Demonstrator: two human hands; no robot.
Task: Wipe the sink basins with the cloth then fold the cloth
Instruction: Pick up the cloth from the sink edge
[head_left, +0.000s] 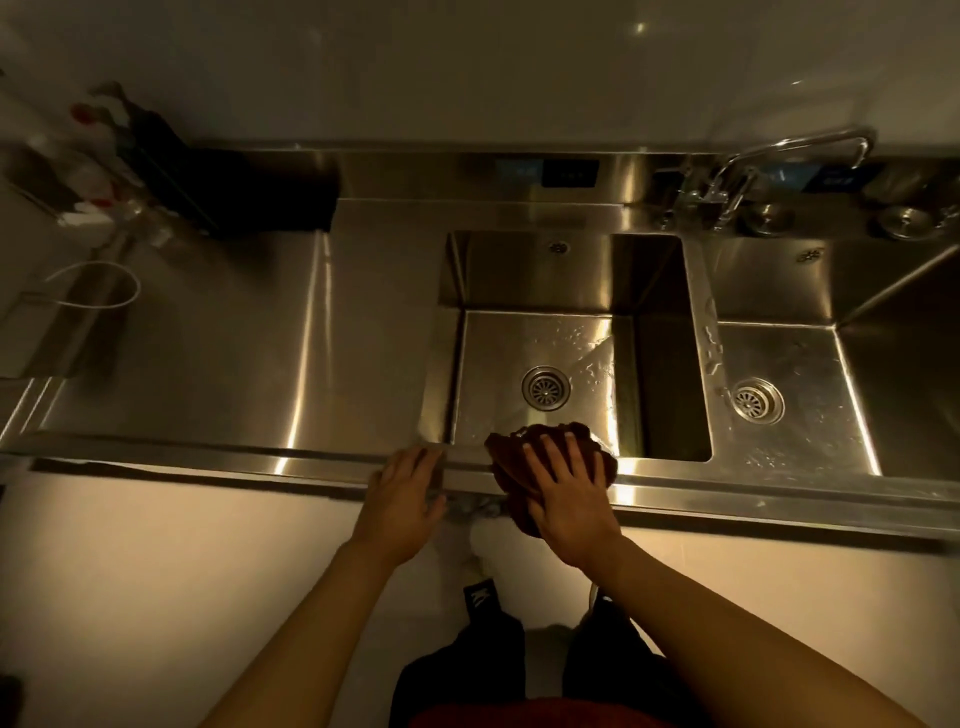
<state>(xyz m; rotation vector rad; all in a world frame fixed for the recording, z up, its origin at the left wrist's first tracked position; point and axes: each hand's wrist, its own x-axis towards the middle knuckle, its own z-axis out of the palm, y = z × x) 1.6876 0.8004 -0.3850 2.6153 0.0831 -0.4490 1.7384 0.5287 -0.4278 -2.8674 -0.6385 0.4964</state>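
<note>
Fingers (563, 457) of our right hand (566, 493) lie spread, pressing the crumpled dark brown cloth (511, 447) onto the steel desk's front rim (311, 462) beside the left basin (519, 358); left hand (402, 493) rests flat. Droplets remain in both basins, so we judge wiping unfinished and folding untouched.

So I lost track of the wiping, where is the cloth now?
In the head view the dark cloth lies bunched on the front rim of the left basin, under the right hand; the left hand rests beside it.

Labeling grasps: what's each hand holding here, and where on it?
Right hand presses the bunched brown cloth flat on the sink's front rim, fingers spread on top; no pinch. Left hand rests on the rim, holding nothing.
</note>
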